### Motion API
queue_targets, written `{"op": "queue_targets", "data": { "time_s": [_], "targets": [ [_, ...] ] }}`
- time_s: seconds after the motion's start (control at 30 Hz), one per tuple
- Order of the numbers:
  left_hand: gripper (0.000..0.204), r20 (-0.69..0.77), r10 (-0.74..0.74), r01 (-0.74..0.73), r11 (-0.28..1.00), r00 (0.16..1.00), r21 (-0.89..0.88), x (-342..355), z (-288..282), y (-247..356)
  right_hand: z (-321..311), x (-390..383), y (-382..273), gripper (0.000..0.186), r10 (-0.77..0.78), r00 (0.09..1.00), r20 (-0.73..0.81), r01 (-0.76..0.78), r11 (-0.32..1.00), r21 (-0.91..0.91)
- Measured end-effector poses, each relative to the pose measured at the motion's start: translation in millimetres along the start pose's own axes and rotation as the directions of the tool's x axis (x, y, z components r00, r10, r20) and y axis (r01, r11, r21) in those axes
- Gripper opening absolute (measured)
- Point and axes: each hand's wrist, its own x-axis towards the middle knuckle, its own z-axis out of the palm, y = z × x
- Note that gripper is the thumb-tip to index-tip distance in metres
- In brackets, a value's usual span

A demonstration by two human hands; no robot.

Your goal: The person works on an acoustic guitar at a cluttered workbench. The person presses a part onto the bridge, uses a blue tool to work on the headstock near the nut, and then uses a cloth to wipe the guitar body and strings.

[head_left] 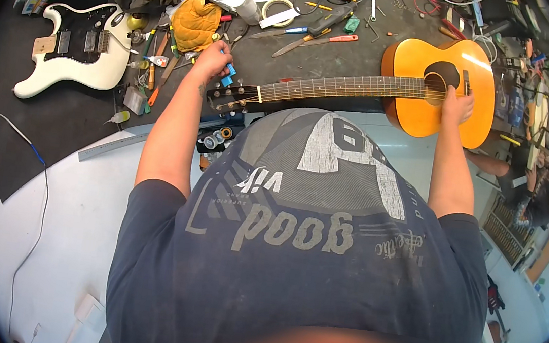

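Observation:
An acoustic guitar [403,112] with a natural yellow-orange top lies across the near side of the dark bench, its neck pointing left. My left hand [213,59] is closed beside the headstock [235,97], fingers pinched on a small blue plastic piece [229,75]. The exact kind of that piece is unclear. Over the strings by the sound hole, my right hand [456,109] rests with thumb and fingers apart, holding nothing that I can see.
A white electric guitar body [78,51] lies on the left. Behind my left hand are a yellow-orange glove [195,23], a white bottle [241,2] and a tape roll [278,11]. Knives and a red-handled file [333,39] lie mid-bench. Another person [542,195] is at far right.

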Motion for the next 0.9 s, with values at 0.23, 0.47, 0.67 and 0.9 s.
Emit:
{"op": "queue_targets", "data": {
  "time_s": [0.23, 0.47, 0.67, 0.9],
  "targets": [
    [0.013, -0.073, -0.018, 0.019, 1.0, 0.997, 0.02, 0.4, 2.7, -5.2, -0.9, 0.2, 0.3, 0.083, -0.004, 1.0, -0.017, 0.005, 0.999, 0.046],
    [0.015, -0.164, -0.002, 0.017, 0.996, 0.987, 0.093, 5.5, 9.6, -11.3, 1.3, 0.8, 3.7, 0.084, -0.022, 0.999, -0.03, 0.024, 0.998, 0.06],
    [0.018, -0.288, 0.174, -0.036, 0.903, 0.942, 0.427, -0.3, 15.0, -11.7, 2.7, 2.4, 6.4, 0.087, -0.042, 0.999, -0.033, 0.044, 0.997, 0.069],
    [0.018, -0.31, 0.294, -0.071, 0.818, 0.904, 0.57, -14.4, 19.7, 1.4, 0.0, 0.8, 3.2, 0.091, -0.041, 0.999, -0.033, 0.043, 0.997, 0.062]
  ]
}}
